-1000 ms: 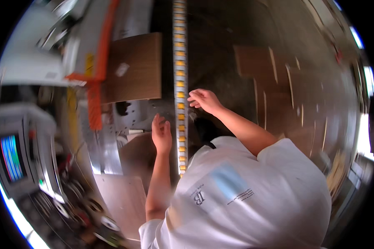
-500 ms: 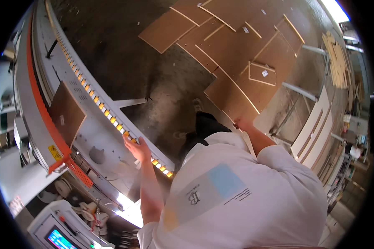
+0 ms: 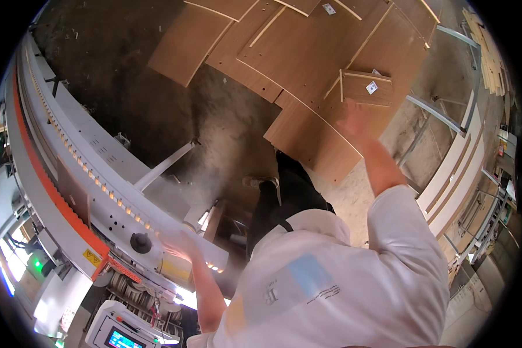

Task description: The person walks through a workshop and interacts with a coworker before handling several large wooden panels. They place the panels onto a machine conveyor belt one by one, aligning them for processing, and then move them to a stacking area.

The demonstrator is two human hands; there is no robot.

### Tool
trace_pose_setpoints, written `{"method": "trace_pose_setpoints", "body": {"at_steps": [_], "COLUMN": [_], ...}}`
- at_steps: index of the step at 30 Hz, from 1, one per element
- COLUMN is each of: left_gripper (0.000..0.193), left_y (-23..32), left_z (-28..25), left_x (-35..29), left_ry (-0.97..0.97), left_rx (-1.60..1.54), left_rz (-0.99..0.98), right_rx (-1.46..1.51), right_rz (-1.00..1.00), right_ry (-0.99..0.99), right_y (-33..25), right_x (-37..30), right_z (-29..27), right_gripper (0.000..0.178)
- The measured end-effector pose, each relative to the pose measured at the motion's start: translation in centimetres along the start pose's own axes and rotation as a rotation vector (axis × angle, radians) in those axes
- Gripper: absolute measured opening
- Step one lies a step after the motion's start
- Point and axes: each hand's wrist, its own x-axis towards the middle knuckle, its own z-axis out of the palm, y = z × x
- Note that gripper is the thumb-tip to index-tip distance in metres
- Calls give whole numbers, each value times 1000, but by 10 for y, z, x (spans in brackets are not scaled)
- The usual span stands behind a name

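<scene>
My left hand (image 3: 181, 246), blurred by motion, is stretched out flat over the near end of a long grey machine bed (image 3: 211, 252) edged with a row of small rollers (image 3: 107, 191). Nothing shows in its fingers. On the machine, a brown panel (image 3: 74, 188) stands against the orange guard (image 3: 61, 200). My right hand (image 3: 355, 120) reaches out above the brown wood-look panels (image 3: 307, 139) on the right. Its fingers look apart and hold nothing that I can see; whether they touch a panel, I cannot tell. Near it lies a small panel (image 3: 359, 88) with a white label (image 3: 372, 87).
A control box with a lit screen (image 3: 122, 341) stands at the lower left. A grey support arm (image 3: 165, 165) juts from the machine over the floor. Metal rails (image 3: 435, 113), pale long boards (image 3: 455, 168) and a stack of wood strips (image 3: 484, 55) line the right side.
My right hand has moved from beside my waist forward over the panels. My left hand has slid nearer along the machine's edge. The view has shifted, and the panel on the machine appears further left.
</scene>
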Motion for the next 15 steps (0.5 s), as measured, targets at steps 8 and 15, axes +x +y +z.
{"method": "trace_pose_setpoints", "body": {"at_steps": [8, 15], "left_gripper": [65, 56], "left_y": [174, 224], "left_z": [-5, 0], "left_x": [-87, -98], "left_ry": [-710, -994], "left_rx": [-607, -706], "left_rz": [398, 398], "right_rx": [-572, -418], "right_rz": [-255, -346], "right_ry": [-91, -58], "right_y": [18, 37], "right_x": [115, 140], "right_z": [-42, -27], "right_gripper": [128, 114]}}
